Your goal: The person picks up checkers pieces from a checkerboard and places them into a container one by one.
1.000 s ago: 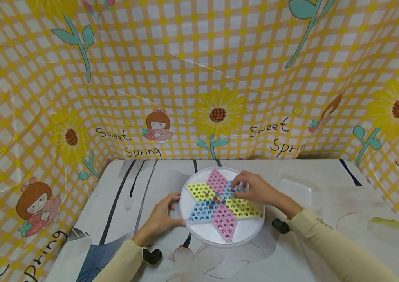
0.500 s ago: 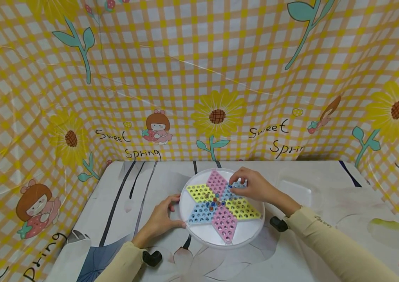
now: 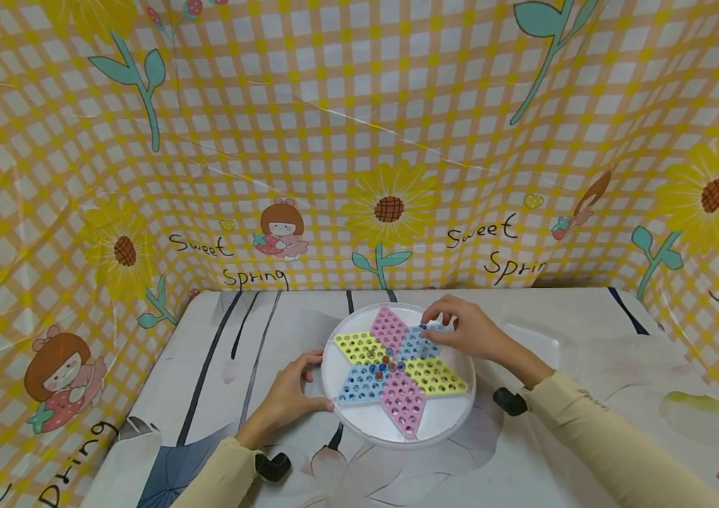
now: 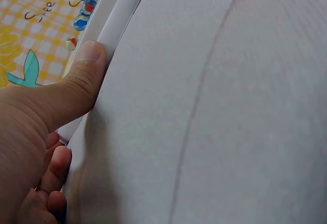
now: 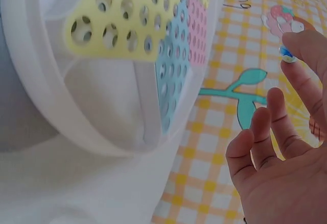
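A round white Chinese checkers board (image 3: 359, 422) with a star of pink, yellow and blue holed points lies on the table. My left hand (image 3: 286, 396) holds its left edge; in the left wrist view the thumb (image 4: 91, 55) presses along the white rim, with the other fingers curled lower down. Over the far right blue point, my right hand (image 3: 468, 330) pinches a blue-and-white glass marble (image 5: 287, 54) between thumb and index finger. The other three fingers are half bent, apart from the marble. Several glass marbles (image 3: 382, 367) sit in holes at the star's centre.
A clear shallow plastic tray (image 3: 540, 342) lies right of the board. Behind the table hangs a yellow checked cloth (image 3: 334, 141) with sunflowers, and it also rises at both sides. The table (image 3: 257, 395) has a pale flower-patterned cover.
With the marble pinched, my right hand first shifted slightly left, then moved back right and a little away over the blue point. My left hand stays at the board's edge.
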`<action>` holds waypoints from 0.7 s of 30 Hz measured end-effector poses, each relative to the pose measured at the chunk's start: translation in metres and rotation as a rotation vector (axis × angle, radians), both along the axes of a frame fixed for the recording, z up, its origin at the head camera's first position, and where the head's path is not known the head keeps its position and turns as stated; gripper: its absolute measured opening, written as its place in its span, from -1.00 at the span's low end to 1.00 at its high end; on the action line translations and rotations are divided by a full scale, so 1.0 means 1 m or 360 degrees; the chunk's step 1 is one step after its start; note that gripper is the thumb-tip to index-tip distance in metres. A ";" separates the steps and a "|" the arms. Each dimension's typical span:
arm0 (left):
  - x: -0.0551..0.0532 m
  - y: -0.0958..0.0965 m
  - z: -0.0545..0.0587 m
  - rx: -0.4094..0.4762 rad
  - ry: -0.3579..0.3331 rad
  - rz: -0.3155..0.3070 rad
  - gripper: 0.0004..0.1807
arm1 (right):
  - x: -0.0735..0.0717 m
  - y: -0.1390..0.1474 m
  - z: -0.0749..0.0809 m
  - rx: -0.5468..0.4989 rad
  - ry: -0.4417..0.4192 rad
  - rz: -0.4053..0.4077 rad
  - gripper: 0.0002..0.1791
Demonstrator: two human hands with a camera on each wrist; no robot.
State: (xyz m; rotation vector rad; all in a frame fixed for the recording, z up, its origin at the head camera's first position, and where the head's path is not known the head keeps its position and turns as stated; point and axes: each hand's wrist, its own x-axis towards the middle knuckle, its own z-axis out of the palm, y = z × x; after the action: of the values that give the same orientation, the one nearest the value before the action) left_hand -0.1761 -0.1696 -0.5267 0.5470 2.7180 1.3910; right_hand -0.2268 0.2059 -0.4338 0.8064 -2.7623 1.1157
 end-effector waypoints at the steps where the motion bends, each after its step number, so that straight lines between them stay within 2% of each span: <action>1: 0.000 0.000 0.000 -0.0001 -0.0003 0.0001 -0.05 | 0.000 0.003 0.001 -0.0010 0.0009 -0.0008 -0.82; 11: 0.000 0.000 -0.001 -0.0013 0.0048 -0.0012 -0.06 | -0.001 0.031 0.005 -0.0024 0.0051 -0.0147 -0.85; 21: -0.001 -0.002 -0.001 -0.0012 0.0009 -0.0017 -0.04 | 0.004 0.066 0.006 0.0020 0.0082 -0.0281 -0.85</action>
State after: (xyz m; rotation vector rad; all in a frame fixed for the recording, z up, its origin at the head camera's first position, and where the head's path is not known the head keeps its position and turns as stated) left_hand -0.1769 -0.1712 -0.5281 0.5652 2.7192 1.3781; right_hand -0.2224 0.2724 -0.4273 0.5700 -2.7367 1.0316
